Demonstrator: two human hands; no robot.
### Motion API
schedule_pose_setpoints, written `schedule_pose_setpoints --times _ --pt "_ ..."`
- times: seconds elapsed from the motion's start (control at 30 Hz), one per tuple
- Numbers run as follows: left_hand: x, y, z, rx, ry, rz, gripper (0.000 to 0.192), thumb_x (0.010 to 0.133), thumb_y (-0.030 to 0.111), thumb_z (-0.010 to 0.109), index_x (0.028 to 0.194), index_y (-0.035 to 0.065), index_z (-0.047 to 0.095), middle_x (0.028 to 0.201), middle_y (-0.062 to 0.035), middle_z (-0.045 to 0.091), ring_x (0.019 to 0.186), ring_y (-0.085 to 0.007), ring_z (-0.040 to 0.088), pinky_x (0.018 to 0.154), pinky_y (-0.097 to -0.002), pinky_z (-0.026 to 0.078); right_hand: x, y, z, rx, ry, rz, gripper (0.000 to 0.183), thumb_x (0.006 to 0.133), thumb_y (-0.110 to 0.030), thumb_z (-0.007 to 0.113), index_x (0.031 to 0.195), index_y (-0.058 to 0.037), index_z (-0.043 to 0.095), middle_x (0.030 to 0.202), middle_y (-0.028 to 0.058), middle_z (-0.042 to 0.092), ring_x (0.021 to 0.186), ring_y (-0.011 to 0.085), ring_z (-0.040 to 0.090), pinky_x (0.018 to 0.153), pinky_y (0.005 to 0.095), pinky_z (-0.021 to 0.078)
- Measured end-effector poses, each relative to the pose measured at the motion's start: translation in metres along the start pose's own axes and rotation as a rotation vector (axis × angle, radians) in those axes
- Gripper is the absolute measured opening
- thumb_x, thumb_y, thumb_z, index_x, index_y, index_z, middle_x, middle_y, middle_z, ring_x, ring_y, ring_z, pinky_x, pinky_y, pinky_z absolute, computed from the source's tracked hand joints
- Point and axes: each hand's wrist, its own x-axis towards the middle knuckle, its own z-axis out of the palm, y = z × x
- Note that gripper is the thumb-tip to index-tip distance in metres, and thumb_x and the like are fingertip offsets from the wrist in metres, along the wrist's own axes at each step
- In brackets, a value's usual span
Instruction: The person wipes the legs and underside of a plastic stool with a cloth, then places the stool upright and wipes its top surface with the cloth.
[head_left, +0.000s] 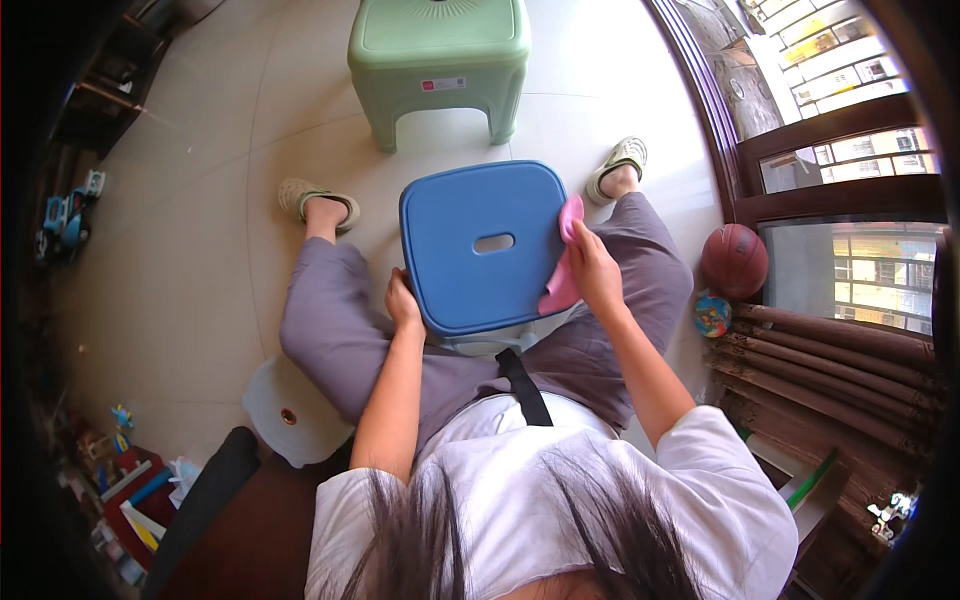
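A blue plastic stool (465, 281) with an oval slot in its seat stands between my knees, its top facing up at me. My left hand (403, 304) grips the left edge of the seat, the fingers hidden under the rim. In my right hand (596, 266) is a pink cloth (561, 289), pressed along the right edge of the seat. Part of the cloth sticks up above my fingers and part hangs below them. The stool's legs are mostly hidden beneath the seat.
Beyond my feet stands a green plastic stool (439, 71). A basketball (733, 261) and a small colourful ball (711, 313) lie by the glass door at right. A pale stool (292, 412) is behind my left leg. Toys (67, 221) lie at far left.
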Motion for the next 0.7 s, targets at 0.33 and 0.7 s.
schedule_pose_setpoints --times 0.33,0.7 --pt "-0.009 0.010 0.005 0.066 0.054 0.030 0.041 0.100 0.034 0.044 0.087 0.0005 0.064 0.080 -0.0048 0.061 0.075 -0.0159 0.056 0.073 -0.0310 0.044 0.019 -0.036 -0.038 0.511 0.132 0.037 0.044 0.088 0.001 0.055 0.131 -0.0044 0.053 0.129 0.0172 0.057 0.111 0.0256 0.062 0.086 0.0293 0.0497" --pt "-0.018 0.014 0.011 0.079 -0.023 0.085 0.038 0.099 0.031 0.044 0.084 0.0019 0.064 0.079 -0.0040 0.060 0.074 -0.0141 0.054 0.072 -0.0301 0.043 0.071 -0.095 0.103 -0.173 0.051 -0.288 0.061 0.090 -0.034 0.055 0.141 -0.0044 0.042 0.148 0.0225 0.036 0.141 0.0380 0.027 0.116 0.0496 0.0160"
